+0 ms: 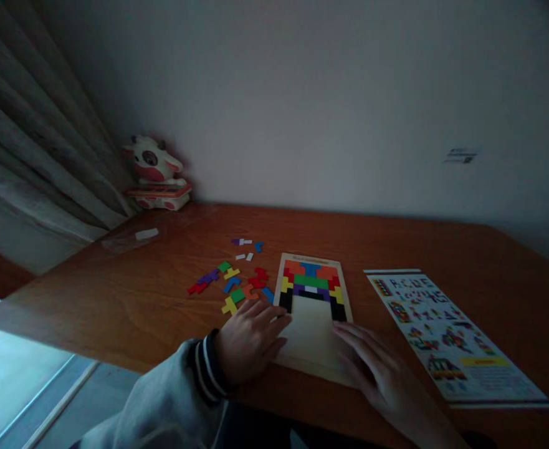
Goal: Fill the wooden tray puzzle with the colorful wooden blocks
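Observation:
A pale wooden puzzle board [309,340] lies on the table, its upper half filled with coloured block pieces. Orange and blue are at the top, then red, a green bar [310,282], yellow, purple and white. A black piece [338,310] runs down the right side, another down the left. My left hand [252,337] rests over the board's left edge, fingers spread, nothing visible in it. At the right edge, my right hand [379,368] has its fingers stretched out, the tips touching the board by the black piece. The undersides of both hands are hidden.
Several loose pieces, among them a yellow piece [230,305], lie left of the board. Small white pieces [250,256] are farther back. A printed pattern sheet [456,340] lies at the right. A cow figure [157,171] stands by the curtain [35,137].

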Tool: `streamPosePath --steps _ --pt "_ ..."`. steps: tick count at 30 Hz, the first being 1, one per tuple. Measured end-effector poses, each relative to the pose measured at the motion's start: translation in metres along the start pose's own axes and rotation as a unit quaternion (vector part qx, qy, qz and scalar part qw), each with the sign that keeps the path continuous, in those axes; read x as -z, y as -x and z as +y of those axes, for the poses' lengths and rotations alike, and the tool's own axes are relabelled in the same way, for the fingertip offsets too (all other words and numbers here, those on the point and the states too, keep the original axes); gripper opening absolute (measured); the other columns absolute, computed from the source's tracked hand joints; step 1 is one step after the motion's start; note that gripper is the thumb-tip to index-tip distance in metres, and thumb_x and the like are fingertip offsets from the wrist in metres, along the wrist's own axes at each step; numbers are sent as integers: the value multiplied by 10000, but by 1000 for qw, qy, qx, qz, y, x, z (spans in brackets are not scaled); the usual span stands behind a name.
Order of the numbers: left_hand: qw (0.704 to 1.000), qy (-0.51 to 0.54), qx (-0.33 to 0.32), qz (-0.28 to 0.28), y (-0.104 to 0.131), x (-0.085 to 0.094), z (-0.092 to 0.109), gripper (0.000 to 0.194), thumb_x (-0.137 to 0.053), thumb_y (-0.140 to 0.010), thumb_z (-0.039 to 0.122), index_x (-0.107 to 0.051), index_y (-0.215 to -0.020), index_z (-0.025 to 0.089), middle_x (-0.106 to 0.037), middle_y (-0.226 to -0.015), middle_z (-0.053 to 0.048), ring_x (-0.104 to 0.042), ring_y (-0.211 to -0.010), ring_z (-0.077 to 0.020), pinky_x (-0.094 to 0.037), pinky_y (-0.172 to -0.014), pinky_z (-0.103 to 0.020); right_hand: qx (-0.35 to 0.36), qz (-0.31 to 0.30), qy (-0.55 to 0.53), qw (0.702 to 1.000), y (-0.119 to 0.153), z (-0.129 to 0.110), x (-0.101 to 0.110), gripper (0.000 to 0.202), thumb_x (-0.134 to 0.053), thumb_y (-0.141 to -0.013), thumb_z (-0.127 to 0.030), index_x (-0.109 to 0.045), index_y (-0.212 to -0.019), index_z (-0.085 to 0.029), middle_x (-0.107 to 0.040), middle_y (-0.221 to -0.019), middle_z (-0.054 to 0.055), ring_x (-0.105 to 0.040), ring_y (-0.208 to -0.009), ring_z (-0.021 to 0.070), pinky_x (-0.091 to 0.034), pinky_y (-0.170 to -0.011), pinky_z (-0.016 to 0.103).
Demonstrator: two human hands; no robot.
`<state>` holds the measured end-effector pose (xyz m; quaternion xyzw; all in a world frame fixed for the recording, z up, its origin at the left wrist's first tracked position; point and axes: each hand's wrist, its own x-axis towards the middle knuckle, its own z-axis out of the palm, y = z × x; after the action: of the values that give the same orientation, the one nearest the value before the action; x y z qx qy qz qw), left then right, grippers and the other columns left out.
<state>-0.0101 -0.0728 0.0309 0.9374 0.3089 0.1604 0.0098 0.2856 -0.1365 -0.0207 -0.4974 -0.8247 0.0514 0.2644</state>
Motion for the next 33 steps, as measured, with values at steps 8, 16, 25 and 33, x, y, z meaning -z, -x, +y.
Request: streamPosePath --steps 8,16,25,33 --pt "995 70 37 66 25 -32 14 335 -542 -929 288 -581 -1253 213 -589 -1330 -102 -532 -1208 -287 -493 -967 -463 -38 27 44 998 19 5 -14 606 -552 -915 -396 -357 -1477 -285 -428 -1508 74 -475 -1330 291 -502 -1025 474" --pt "984 18 141 111 38 -30 -18 392 -546 -930 301 -556 -1313 220 -495 -1432 -117 -422 -1345 -319 -429 -1070 -533 -39 6 77 996 21 11 -19 533 -559 -900 -444 -448 -1415 -361 -383 -1537 27 -457 -1341 309 -514 -1004 504" --pt "983 -31 168 70 63 -23 -66 448 -430 -999 363 -455 -1401 168 -556 -1393 -116 -518 -1282 -278 -466 -1053 -493 -70 28 62 995 21 7 -18 549 -545 -905 -466 -427 -1416 -306 -416 -1506 68 -477 -1319 303 -506 -1012 492" --pt "997 -23 70 17 47 -5 -101 360 -451 -994 377 -563 -1299 222 -648 -1270 -89 -602 -1178 -250 -484 -1023 -454 -84 43 50 994 19 5 -17 517 -546 -905 -468 -454 -1383 -292 -458 -1470 80 -501 -1297 302 -508 -1004 490"
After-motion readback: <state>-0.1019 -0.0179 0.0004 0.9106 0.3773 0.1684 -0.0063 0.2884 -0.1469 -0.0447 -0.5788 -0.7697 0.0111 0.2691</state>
